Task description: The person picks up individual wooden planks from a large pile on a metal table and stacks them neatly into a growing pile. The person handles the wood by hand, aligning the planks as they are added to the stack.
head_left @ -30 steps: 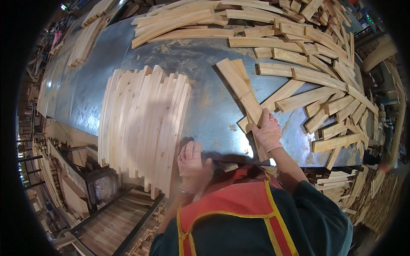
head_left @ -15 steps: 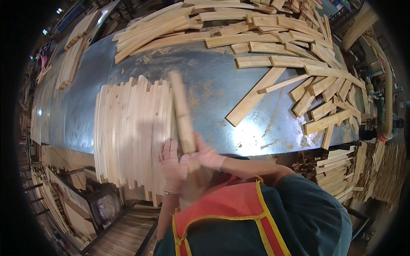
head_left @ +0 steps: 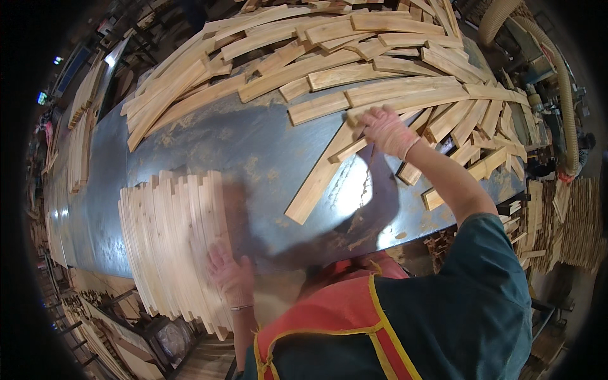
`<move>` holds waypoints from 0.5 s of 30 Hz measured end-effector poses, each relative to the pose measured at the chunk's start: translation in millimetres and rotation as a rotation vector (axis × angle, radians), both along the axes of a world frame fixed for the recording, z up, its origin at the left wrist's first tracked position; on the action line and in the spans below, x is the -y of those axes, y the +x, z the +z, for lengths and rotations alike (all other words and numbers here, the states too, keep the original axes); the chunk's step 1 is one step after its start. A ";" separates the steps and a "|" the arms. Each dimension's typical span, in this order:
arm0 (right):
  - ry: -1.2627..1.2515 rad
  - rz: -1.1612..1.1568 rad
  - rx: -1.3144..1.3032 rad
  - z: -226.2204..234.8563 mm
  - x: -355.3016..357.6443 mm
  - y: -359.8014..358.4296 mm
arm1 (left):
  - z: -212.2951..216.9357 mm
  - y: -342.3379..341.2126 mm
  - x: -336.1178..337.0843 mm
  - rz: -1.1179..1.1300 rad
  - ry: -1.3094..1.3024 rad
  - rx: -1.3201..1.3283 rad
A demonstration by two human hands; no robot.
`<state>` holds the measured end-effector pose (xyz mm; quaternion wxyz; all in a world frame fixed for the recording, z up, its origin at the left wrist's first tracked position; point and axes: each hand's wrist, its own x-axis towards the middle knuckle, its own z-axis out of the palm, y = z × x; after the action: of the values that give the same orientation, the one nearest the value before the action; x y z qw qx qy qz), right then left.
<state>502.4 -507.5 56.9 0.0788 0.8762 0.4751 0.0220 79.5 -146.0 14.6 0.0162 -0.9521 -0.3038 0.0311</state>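
Observation:
My left hand, in a light glove, presses flat on the near right edge of a row of pale wooden slats laid side by side on a grey metal table. My right hand, also gloved, reaches forward to the loose heap of wooden strips at the far side. Its fingers rest on the strips beside the end of a long slat that lies diagonally on the bare metal. Whether it grips one is unclear.
More slat stacks lie along the table's far left. A ribbed flexible hose curves at the right, above piles of offcuts. Wooden pallets and racks stand below the table's left edge.
The slat carried over in my hands now lies with the row on the left. My left hand has settled on that row, and my right hand has swung back out to the heap.

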 end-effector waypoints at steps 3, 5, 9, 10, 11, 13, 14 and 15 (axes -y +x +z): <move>0.154 0.142 -0.017 0.3 -20.8 -40.0 | 17.3 50.9 47.7 -0.223 -0.063 0.190; 0.212 0.416 -0.267 3.2 -37.9 -63.1 | 22.5 85.7 85.5 -0.451 -0.074 0.381; 0.242 0.238 -0.543 -6.0 -22.8 -32.9 | 19.7 129.6 134.2 -0.424 -0.459 -0.005; 0.216 0.154 -0.563 -10.2 -8.0 -2.5 | 17.2 132.0 139.9 -0.379 -0.546 -0.123; 0.091 0.028 -0.451 -20.8 5.5 12.3 | 14.4 131.1 144.1 -0.378 -0.511 -0.186; -0.023 -0.083 -0.269 -34.6 22.4 37.4 | 7.4 124.3 148.1 -0.401 -0.433 -0.212; -0.170 -0.133 -0.245 -38.5 22.3 45.4 | 3.9 118.4 149.4 -0.439 -0.399 -0.182; -0.116 -0.132 -0.245 -39.4 17.9 47.5 | 0.6 111.6 150.2 -0.478 -0.385 -0.155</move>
<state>549.9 -525.4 17.5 0.0717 0.8957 0.4228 -0.1178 191.1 -296.2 15.1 -0.1342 -0.9769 -0.0581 0.1557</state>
